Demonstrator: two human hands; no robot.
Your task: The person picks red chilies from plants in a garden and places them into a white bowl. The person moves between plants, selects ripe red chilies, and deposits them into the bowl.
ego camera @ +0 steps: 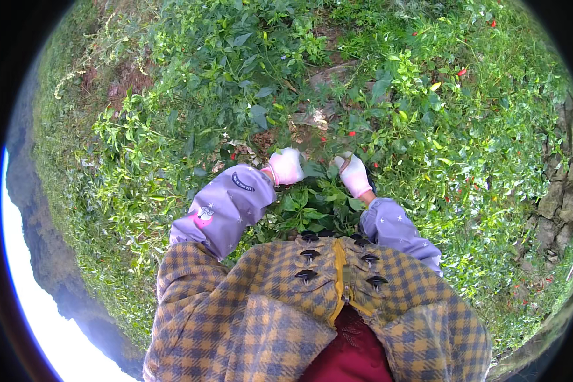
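Both my hands wear white-and-pink knit gloves and reach into chili pepper plants (310, 205) in front of my body. My left hand (286, 167) is curled among the leaves, its fingertips hidden. To its right, with a gap between them, my right hand (353, 175) is bent inward over a leafy stem. A narrow brownish thing (346, 163) shows at its fingers; I cannot tell what it is. Whether either hand grips anything is unclear. A small red chili pepper (352, 133) hangs just beyond my right hand, and another red chili (233, 156) is left of my left hand.
Dense pepper plants (138, 143) surround me, with more red chilies (461, 72) and pale green ones (435, 86). Bare soil and litter (315, 119) show ahead. A cracked earth or stone bank (561, 205) runs along the right. My checked jacket (267, 324) fills the lower middle.
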